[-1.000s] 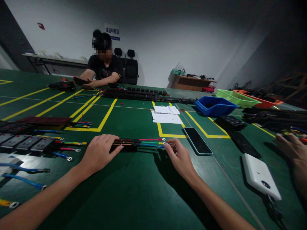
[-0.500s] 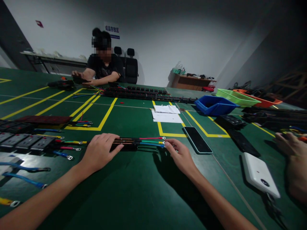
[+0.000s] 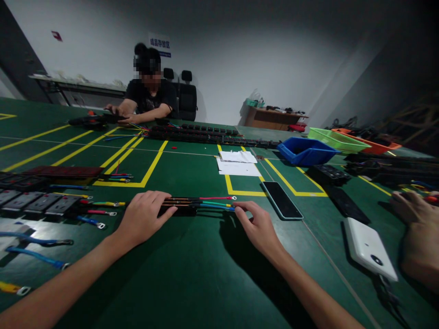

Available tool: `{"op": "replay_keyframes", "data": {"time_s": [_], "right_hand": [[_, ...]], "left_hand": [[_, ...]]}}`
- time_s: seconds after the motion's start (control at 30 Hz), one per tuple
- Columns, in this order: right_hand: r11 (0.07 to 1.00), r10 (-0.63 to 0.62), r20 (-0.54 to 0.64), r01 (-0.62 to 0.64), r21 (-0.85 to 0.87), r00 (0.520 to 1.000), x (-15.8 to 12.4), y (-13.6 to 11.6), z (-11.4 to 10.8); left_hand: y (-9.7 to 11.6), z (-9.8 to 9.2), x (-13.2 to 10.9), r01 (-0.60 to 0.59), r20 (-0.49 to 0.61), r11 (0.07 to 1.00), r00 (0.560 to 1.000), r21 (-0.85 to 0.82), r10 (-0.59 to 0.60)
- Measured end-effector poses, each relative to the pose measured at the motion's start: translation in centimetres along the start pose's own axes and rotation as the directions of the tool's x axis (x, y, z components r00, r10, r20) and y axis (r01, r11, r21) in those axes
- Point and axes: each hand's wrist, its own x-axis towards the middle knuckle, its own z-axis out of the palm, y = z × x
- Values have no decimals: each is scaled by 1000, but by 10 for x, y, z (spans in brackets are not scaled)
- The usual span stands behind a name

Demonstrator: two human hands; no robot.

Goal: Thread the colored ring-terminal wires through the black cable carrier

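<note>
My left hand (image 3: 147, 214) is closed over a narrow black strip (image 3: 187, 212) that has copper-coloured bars along it and lies on the green table. Red, green and blue wires run out of its right end. The red wire (image 3: 216, 198) ends in a bare ring terminal. My right hand (image 3: 254, 221) has thumb and forefinger pinched at the tips of the green wire (image 3: 214, 204) and the blue wire (image 3: 214, 208); the fingers hide those terminals. Left of my left hand, grey socket strips (image 3: 44, 204) lie with ring-ended wires sticking out.
A phone (image 3: 281, 201) and a white device (image 3: 370, 246) lie to the right, near another person's hand (image 3: 414, 210). Papers (image 3: 238, 164), a blue bin (image 3: 307, 151) and a green bin (image 3: 338, 140) are farther back. Across the table sits a co-worker (image 3: 151, 98), beside long black strips (image 3: 212, 137).
My right fingertips have shifted slightly down and now cover the terminal of the green wire. My left hand stays put. The co-worker has lowered a dark object towards the table.
</note>
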Motion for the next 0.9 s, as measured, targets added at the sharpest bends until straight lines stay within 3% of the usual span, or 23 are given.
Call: {"op": "replay_keyframes", "data": {"time_s": [0.13,0.4,0.77,0.9], "right_hand": [[991,-71,48,76,-107,996,-1,-2,-1],[996,29,-102,-19,92,994,0,-2,1],[995,-44,47,49,-91,998,2,5,1],[995,-103,-45,103,-16,994,1,4,0]], "left_hand": [[-1,2,0,5,-5,1000,1000,0,-5],[-2,1,-2,1,-4,1000,1000,4,-1],[-2,2,0,-5,9,1000,1000,15,5],[-2,1,0,-1,14,1000,1000,12,1]]}}
